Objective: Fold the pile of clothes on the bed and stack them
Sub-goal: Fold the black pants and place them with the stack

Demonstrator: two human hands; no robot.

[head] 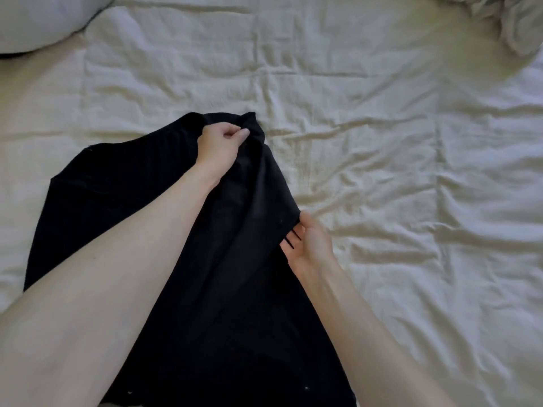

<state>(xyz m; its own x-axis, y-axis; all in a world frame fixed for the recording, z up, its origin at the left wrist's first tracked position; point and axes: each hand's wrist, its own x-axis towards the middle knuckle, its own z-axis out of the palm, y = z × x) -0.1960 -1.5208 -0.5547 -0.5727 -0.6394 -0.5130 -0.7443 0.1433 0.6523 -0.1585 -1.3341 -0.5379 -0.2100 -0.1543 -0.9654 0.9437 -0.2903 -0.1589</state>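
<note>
One black garment [182, 259] spread on cream bed sheet [382, 142], near edge. Left hand [219, 145] pinches bunched far corner between thumb and curled fingers. Right hand [308, 245] at right edge, fingers tucked under fabric, grip unclear. Pillow [38, 19] far left.

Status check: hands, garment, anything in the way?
Left hand pinching black garment's far edge. Right hand at its right edge, fingers under the fabric. Garment on wrinkled bedsheet, partly lifted. Nothing blocking.
</note>
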